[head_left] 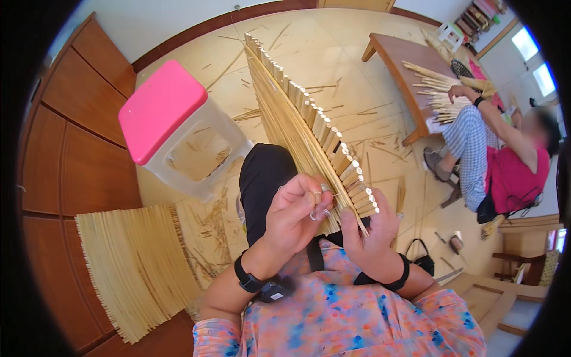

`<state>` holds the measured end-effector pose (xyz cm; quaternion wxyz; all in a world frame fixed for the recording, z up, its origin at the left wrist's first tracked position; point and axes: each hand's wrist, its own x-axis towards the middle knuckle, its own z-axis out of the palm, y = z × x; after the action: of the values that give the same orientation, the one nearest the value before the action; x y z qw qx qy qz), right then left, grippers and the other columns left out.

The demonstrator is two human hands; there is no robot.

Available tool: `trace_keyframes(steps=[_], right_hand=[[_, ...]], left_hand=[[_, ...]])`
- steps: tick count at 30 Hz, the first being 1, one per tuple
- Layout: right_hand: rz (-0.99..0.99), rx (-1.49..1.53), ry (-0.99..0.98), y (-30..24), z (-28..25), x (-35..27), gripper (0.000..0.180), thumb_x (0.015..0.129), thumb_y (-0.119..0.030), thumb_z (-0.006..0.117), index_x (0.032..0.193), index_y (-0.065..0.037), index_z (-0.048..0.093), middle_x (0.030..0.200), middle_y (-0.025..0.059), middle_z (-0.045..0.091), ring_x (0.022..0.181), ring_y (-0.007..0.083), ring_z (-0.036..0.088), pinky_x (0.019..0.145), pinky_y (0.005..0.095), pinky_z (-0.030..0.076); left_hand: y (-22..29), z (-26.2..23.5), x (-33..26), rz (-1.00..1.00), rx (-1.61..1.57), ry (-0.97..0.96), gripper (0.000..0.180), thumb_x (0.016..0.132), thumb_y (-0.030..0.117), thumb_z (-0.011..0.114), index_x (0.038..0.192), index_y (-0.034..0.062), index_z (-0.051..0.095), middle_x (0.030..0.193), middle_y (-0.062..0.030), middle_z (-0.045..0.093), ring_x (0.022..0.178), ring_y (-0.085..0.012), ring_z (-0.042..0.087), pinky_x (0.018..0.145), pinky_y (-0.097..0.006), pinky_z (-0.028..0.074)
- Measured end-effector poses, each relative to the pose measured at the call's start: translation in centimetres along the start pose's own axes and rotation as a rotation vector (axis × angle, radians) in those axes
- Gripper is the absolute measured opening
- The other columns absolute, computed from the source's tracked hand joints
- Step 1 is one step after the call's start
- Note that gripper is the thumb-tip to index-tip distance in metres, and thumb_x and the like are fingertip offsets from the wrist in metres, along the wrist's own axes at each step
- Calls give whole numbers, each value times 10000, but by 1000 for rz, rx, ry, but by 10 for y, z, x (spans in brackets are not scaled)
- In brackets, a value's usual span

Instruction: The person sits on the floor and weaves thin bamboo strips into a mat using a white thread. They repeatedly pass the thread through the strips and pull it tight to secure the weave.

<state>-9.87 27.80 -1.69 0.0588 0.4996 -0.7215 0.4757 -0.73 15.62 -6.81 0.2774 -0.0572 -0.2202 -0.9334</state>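
A long mat of straw-coloured reed stalks [282,122] stands slanting across my lap, its pale cut stalk ends lined up along the right edge. My right hand [373,229] grips the near end of this mat, thumb on one side and fingers behind the stalk ends. Close beside it, my left hand [297,208] is closed in a pinch at the mat's near edge. A thin needle-like thing [336,194] runs from its fingertips toward the stalks, and a fine loop like thread shows at the fingers. A ring-like band is on one finger.
At left stands a pink-topped stool [163,110]; another reed mat [134,268] leans by the wooden cabinet [89,154]. Reed scraps [205,238] litter the tiled floor. A co-worker [514,157] sits at right by a low wooden table [404,89] bearing loose stalks.
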Motion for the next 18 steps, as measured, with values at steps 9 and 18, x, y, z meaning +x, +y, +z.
trace_keyframes(steps=[9,18], right_hand=[[-150,-228,66,0,15,-5,130,833,-36,669,952,11,641,870,173,646,663,355,629,544,390,503],[-207,-405,60,2,12,-11,90,853,-49,669,932,-6,666,758,143,634,522,339,585,459,387,438]], left_hand=[[4,-2,-3,-26,-113,-13,113,979,155,647,998,51,607,952,-54,625,755,-117,523,715,-257,431],[33,4,-9,-136,260,-52,111,982,109,629,1022,9,656,1103,-106,647,969,-170,612,885,-312,482]])
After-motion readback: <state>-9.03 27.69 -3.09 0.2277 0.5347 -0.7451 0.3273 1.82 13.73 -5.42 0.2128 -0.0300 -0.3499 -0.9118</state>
